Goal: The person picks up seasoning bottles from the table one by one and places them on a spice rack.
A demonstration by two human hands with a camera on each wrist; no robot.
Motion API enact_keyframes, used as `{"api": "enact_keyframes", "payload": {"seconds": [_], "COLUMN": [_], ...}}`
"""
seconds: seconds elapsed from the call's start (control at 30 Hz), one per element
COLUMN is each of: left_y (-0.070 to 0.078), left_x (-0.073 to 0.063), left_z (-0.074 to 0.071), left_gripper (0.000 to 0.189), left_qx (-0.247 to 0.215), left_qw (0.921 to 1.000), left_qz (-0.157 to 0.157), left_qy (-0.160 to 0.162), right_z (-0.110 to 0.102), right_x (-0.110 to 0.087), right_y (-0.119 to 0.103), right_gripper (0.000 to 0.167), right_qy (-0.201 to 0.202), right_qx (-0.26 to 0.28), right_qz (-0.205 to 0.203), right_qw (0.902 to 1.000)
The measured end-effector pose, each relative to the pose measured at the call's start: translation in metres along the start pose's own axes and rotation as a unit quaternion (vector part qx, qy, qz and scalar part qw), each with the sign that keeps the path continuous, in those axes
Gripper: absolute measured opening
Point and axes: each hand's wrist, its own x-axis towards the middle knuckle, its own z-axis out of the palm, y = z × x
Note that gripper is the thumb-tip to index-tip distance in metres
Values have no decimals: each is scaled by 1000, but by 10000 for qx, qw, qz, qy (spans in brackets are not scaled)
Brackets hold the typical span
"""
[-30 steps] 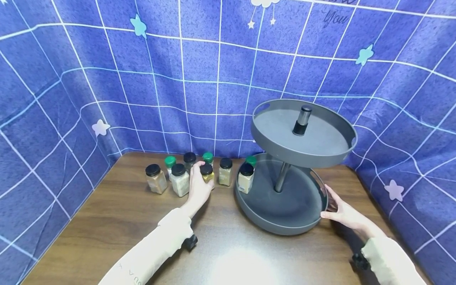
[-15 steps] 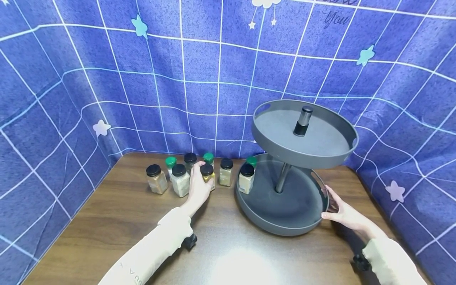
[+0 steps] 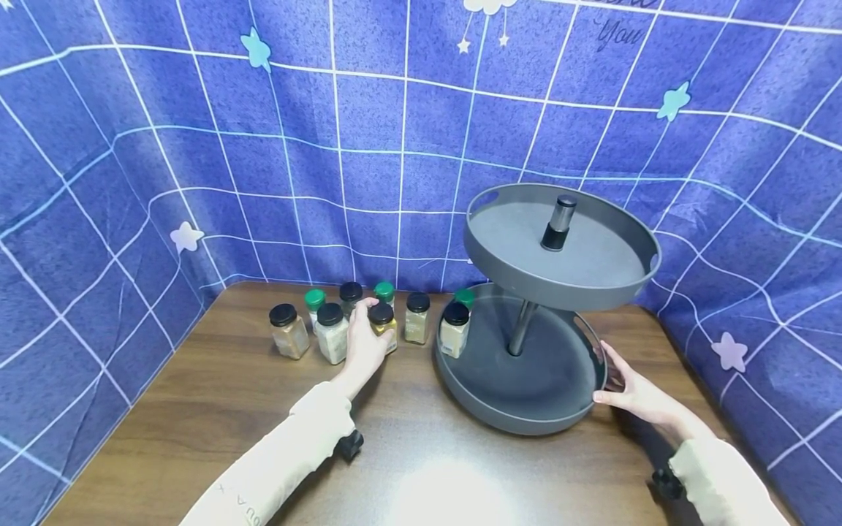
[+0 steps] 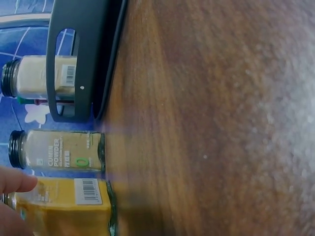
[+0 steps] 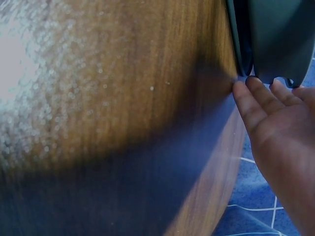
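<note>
My left hand holds a spice jar of yellow powder with a black lid, upright on the table, thumb on its near right side. Beside it stands a jar labelled cumin powder. My right hand touches the right outer wall of the lower tier of a grey two-tier turntable organizer; in the right wrist view, its fingers are extended with their tips at the wall. On that tier, at the left, are a black-lidded jar of pale powder and a green-lidded jar partly hidden behind it.
Left of my left hand stand a jar of tan powder, a white-filled jar, a green-lidded jar and a dark-lidded jar. Another green-lidded jar is behind the yellow one. A blue curtain borders the wooden table.
Both hands stay in place, with only a very slight shift of the left hand. The jars and organizer have not visibly moved.
</note>
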Motion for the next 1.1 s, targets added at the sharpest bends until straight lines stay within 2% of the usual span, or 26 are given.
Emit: {"api": "enact_keyframes", "payload": {"seconds": [0.17, 0.37, 0.6, 0.83, 1.1], "left_y": [-1, 1, 3, 11, 23], "left_x": [1, 2, 7, 11, 13], "left_z": [0, -2, -5, -14, -21], "left_gripper": [61, 59, 60, 61, 61], "left_qx": [-14, -96, 22, 181, 234], "left_qw": [10000, 9999, 9994, 9985, 9979], "left_qz": [-46, 93, 9, -120, 36], "left_qy": [-1, -48, -338, -495, -598], "right_z": [0, 0, -1, 0, -1], "right_x": [0, -1, -1, 0, 0], "right_y": [-1, -2, -3, -3, -4], "right_gripper": [90, 90, 90, 90, 89], "right_qy": [-49, -37, -42, -37, -66], "right_qx": [16, 7, -45, -61, -24], "right_qz": [52, 78, 97, 72, 43], "right_qw": [10000, 10000, 9999, 9999, 10000]}}
